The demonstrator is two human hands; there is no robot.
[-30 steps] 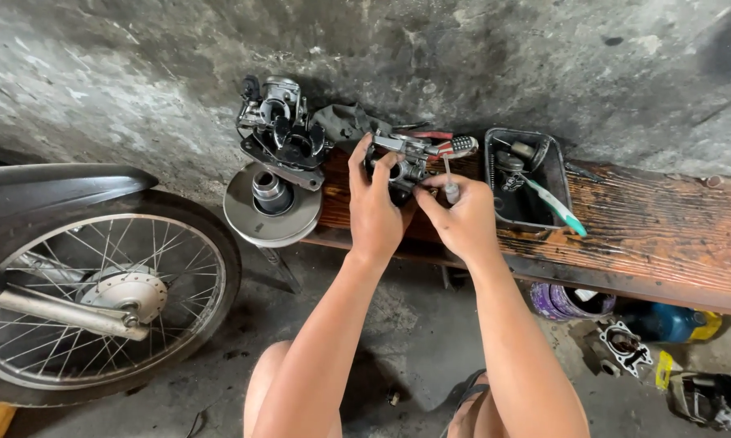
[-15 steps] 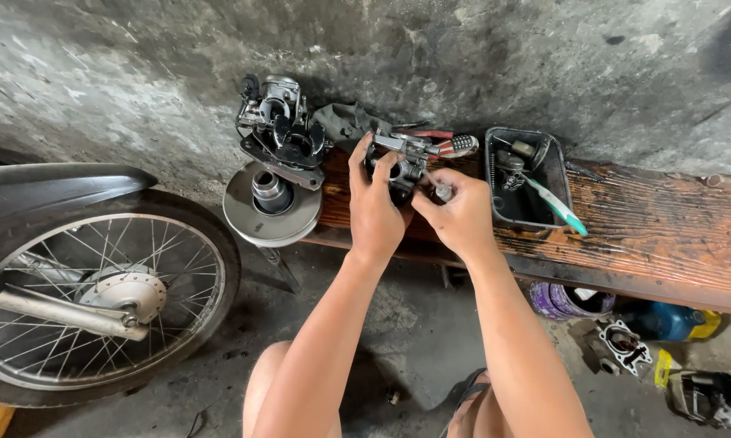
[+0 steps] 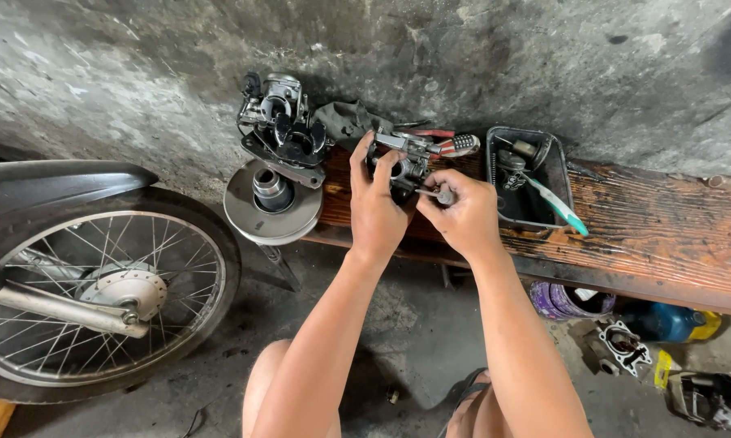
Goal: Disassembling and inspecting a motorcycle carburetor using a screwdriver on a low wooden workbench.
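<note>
Over the wooden surface (image 3: 657, 235), both forearms reach forward and meet. The left hand (image 3: 378, 207) wraps a firm grip around a small metal carburetor (image 3: 402, 162); the right hand (image 3: 463, 215) pinches a small screwdriver (image 3: 440, 194) against it.

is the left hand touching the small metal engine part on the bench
Touching. The head view shows the left hand wrapped around the metal engine part, fingers against its side, on the wooden bench.

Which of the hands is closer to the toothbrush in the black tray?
Right. The right hand sits just left of the toothbrush; the left hand is farther left, holding the small metal part.
</note>
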